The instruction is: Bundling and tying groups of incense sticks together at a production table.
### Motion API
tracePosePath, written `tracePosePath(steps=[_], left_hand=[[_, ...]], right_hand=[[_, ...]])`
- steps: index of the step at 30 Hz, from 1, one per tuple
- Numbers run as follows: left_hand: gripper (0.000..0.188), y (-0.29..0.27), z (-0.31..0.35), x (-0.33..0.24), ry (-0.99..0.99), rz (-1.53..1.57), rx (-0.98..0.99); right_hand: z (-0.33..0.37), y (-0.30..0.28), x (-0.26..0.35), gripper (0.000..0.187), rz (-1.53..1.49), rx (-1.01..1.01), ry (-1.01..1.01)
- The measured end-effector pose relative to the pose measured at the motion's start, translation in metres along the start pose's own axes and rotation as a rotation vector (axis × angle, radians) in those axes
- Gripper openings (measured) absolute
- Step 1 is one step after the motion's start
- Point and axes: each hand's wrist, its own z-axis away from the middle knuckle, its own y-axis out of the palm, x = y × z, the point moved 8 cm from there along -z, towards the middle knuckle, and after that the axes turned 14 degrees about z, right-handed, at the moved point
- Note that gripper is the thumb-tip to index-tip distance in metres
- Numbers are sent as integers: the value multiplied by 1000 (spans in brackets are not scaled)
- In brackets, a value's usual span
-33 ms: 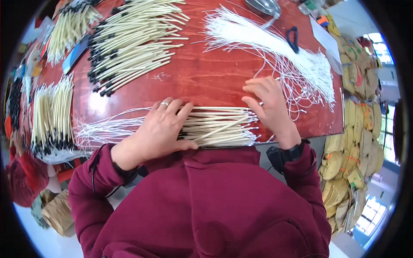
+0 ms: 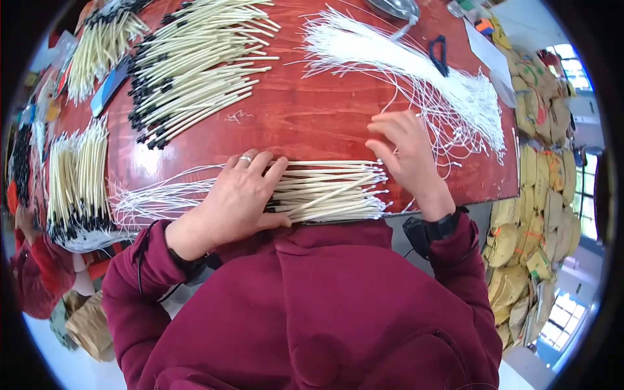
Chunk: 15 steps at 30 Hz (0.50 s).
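Across the row of cream sleeved cords [image 2: 331, 190] at the table's front edge lies my left hand [image 2: 242, 194], palm down with its fingers spread. The cords' white tips point right, and one cord slants over the others. Thin white wires [image 2: 166, 198] run out to the left from under this hand. Just above the cords' right ends is my right hand [image 2: 411, 155], fingers bent and thumb apart, with nothing visible between them.
Black-ended cream cords [image 2: 201, 71] are piled at the far left. A white wire bundle [image 2: 396, 55] with black scissors handles [image 2: 439, 55] on it lies far right. More cords [image 2: 78, 172] sit at the left edge. A metal dish [image 2: 395, 9] stands at the back; stacked sacks [image 2: 530, 188] are right.
My right thumb and fingertips have risen slightly. My left hand stays on the cords, shifted a touch left along with the picture.
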Motion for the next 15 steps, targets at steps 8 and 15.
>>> tracePosePath(steps=[8,15], left_hand=[[58,-17,-44,-3,76,-91,50],[24,12,-149,-20,362,-140,41]], right_hand=[[10,11,-50,25,102,-50,168],[39,25,-43,37,92,8,217]])
